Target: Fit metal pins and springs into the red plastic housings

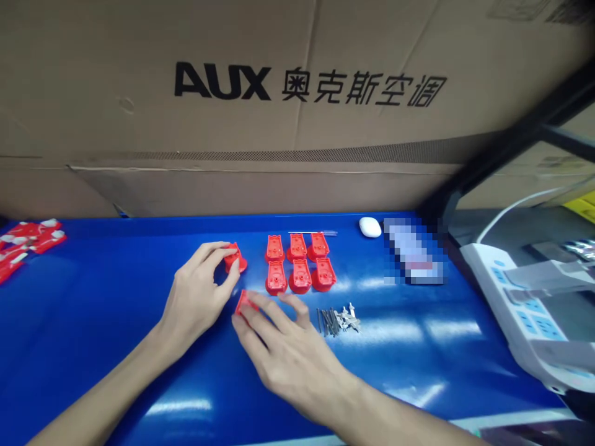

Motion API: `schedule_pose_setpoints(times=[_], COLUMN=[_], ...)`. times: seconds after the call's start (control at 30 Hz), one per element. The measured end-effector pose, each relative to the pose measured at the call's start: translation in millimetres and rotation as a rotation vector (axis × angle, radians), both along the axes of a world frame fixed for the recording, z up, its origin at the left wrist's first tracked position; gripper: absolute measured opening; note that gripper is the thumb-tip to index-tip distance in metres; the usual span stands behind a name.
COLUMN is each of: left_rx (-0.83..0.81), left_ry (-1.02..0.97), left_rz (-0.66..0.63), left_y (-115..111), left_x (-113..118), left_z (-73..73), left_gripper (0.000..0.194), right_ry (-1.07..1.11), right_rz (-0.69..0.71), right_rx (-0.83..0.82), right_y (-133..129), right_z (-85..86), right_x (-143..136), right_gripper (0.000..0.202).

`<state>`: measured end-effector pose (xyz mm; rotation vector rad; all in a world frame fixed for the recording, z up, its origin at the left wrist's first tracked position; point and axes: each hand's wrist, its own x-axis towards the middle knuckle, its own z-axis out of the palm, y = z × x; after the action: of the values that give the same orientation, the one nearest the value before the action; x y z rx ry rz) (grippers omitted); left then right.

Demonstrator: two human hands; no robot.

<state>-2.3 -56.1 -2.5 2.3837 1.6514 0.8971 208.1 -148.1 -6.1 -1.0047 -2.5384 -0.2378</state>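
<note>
My left hand [198, 285] grips a red plastic housing [235, 259] between thumb and fingers, low over the blue table. Just below and to the right, my right hand [283, 344] has its thumb and fingers closed round a second red plastic housing [245, 301], largely covered by the fingers. Several more red housings [300, 274] stand in two rows beyond my right hand. Right of that hand lie a bunch of dark thin pins [330, 322] and a small heap of pale metal parts [348, 318].
Red and white pieces [30, 241] are piled at the far left. A white rounded case [370, 227] and a blurred-out flat object [416, 251] lie at the back right. A power strip [515, 303] runs along the right edge. A large cardboard box [260, 130] stands behind the table.
</note>
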Motion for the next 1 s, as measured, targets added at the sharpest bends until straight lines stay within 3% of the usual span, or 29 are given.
schedule_pose_setpoints(times=[0.23,0.47,0.63,0.7,1.0], left_rx=[-0.027,0.025,-0.116,-0.158,-0.233], left_ry=[-0.005,-0.066,-0.093,-0.043,0.012], left_rz=[-0.005,-0.141,-0.611,-0.687,-0.628], left_y=[-7,-29,-44,-48,-48], left_x=[3,16,22,23,26], left_z=[-2.0,17.6,23.9,21.4,13.2], left_gripper=[0.015,0.013,0.040,0.045,0.048], right_ry=[0.224,0.407,0.461,0.478,0.478], right_rz=[0.001,-0.033,-0.047,-0.035,-0.094], right_rx=[-0.094,-0.191,-0.250,-0.265,-0.242], right_y=[-40,-43,-41,-41,-42], right_z=[-15.7,-22.9,-21.0,-20.8,-21.7], right_x=[23,58,81,85,82], right_gripper=[0.025,0.027,0.025,0.029,0.044])
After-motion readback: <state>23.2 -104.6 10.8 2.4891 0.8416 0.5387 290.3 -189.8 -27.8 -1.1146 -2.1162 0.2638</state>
